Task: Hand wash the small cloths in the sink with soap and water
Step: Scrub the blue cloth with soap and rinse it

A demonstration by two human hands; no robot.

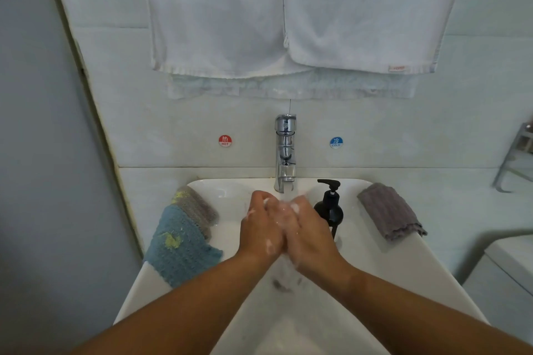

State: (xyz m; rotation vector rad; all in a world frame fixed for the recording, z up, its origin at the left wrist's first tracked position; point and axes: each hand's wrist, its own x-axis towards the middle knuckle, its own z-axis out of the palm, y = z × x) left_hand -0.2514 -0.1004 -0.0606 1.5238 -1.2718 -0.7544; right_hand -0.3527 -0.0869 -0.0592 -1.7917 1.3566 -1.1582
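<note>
My left hand [261,228] and my right hand [310,235] press palm to palm over the white sink [383,268], just below the chrome faucet [285,153]. White foam covers both hands, and no cloth shows between them. A pale blurred streak runs down from my wrists toward the dark drain [281,285]. A blue knitted cloth with yellow patches [178,248] hangs over the sink's left rim. A grey and yellow cloth [196,206] lies just behind it. On the right rim lies a folded grey-purple cloth [388,210].
A black soap pump bottle [330,207] stands on the rim, right beside my right hand. White towels [288,14] hang on the wall above the faucet. Hot [225,140] and cold [336,142] stickers flank it. A metal rack [516,158] sits at the far right.
</note>
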